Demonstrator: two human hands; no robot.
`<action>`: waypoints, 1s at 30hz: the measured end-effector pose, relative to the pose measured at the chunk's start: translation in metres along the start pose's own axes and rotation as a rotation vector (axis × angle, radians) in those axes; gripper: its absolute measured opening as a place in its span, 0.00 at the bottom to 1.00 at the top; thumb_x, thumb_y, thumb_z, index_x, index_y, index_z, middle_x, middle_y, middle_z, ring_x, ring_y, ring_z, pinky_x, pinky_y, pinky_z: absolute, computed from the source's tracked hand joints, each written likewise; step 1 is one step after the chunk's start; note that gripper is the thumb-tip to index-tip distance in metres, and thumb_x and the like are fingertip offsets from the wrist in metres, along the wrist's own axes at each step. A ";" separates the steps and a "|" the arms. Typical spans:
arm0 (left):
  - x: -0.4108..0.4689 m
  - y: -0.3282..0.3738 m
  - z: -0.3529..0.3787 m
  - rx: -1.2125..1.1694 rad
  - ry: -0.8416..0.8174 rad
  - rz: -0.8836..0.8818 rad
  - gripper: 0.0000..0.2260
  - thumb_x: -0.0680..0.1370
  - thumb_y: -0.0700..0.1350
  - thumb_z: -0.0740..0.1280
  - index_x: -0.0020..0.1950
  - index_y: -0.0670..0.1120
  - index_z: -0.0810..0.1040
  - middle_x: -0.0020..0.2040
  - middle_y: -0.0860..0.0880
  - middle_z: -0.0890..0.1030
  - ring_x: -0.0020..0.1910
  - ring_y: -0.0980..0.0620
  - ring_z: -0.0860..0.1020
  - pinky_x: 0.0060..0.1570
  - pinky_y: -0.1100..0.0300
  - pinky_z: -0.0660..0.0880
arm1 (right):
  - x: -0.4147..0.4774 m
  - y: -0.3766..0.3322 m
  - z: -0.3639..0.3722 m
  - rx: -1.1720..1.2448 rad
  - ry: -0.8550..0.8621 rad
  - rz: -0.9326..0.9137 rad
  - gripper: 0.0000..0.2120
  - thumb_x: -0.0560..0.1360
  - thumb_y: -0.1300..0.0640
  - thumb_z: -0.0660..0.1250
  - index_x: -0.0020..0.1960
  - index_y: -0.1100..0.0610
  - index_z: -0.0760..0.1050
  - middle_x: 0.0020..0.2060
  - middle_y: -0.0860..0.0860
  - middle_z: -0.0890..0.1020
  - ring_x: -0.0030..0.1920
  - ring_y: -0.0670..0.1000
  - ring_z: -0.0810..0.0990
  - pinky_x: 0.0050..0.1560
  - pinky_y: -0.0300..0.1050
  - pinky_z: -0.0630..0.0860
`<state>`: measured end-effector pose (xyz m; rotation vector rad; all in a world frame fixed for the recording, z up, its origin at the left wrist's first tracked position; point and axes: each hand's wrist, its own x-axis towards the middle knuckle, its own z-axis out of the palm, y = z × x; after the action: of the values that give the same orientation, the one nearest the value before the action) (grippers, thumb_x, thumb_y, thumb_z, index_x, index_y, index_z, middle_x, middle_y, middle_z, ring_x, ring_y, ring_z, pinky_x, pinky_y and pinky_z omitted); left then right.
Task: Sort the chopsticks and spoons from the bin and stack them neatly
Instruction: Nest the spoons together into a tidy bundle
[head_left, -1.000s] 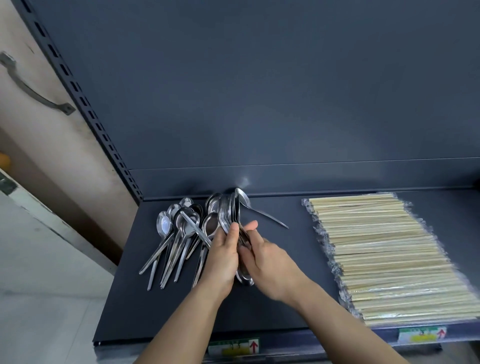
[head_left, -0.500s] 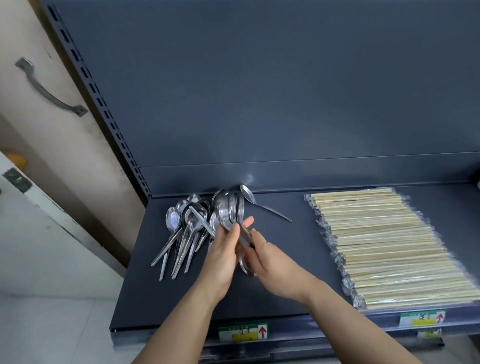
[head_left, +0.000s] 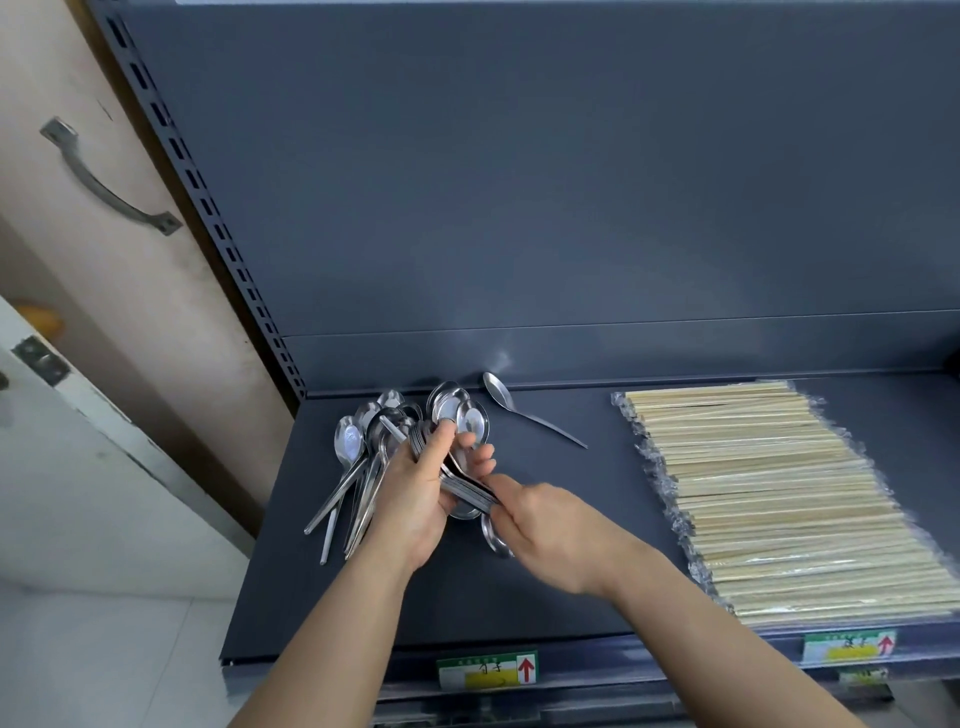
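At far left of the frame, a door handle (head_left: 106, 179) is seen on the beige door. On the dark shelf (head_left: 322, 597), loose spoons (head_left: 358, 467) are fanned left of centre. A nested spoon stack (head_left: 462, 486) is gripped by the left hand (head_left: 415, 499), its handles pinched by the right hand (head_left: 556, 535). One single spoon (head_left: 524, 413) lies apart behind. Wrapped chopsticks (head_left: 769, 499) are laid in rows at right.

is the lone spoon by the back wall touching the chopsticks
Apart. The head view shows bare dark shelf between the lone spoon, whose handle tip ends well short, and the wrapped chopsticks.
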<state>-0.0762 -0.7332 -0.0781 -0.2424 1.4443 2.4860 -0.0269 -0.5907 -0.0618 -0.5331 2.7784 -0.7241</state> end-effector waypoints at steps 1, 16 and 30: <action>0.001 -0.002 -0.001 0.008 -0.007 0.009 0.09 0.77 0.45 0.67 0.49 0.39 0.77 0.38 0.47 0.82 0.41 0.48 0.82 0.50 0.53 0.80 | 0.000 0.000 0.000 0.011 -0.021 0.005 0.06 0.81 0.54 0.51 0.50 0.56 0.63 0.35 0.53 0.73 0.37 0.59 0.73 0.41 0.53 0.71; 0.013 -0.006 -0.040 -0.093 0.147 -0.032 0.08 0.79 0.45 0.65 0.51 0.40 0.74 0.43 0.45 0.76 0.43 0.47 0.77 0.42 0.52 0.80 | 0.089 0.091 -0.007 -0.334 0.124 0.479 0.14 0.79 0.60 0.58 0.63 0.60 0.68 0.61 0.57 0.73 0.62 0.59 0.70 0.59 0.49 0.69; -0.008 -0.008 -0.047 -0.026 0.153 0.000 0.12 0.78 0.45 0.65 0.58 0.39 0.75 0.39 0.49 0.79 0.39 0.49 0.78 0.37 0.56 0.80 | 0.045 0.039 0.021 0.468 0.069 0.511 0.18 0.69 0.49 0.73 0.31 0.56 0.68 0.25 0.49 0.71 0.26 0.48 0.68 0.26 0.39 0.64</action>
<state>-0.0652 -0.7712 -0.1057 -0.4458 1.4694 2.5356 -0.0728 -0.5858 -0.1047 0.2826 2.4975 -1.2094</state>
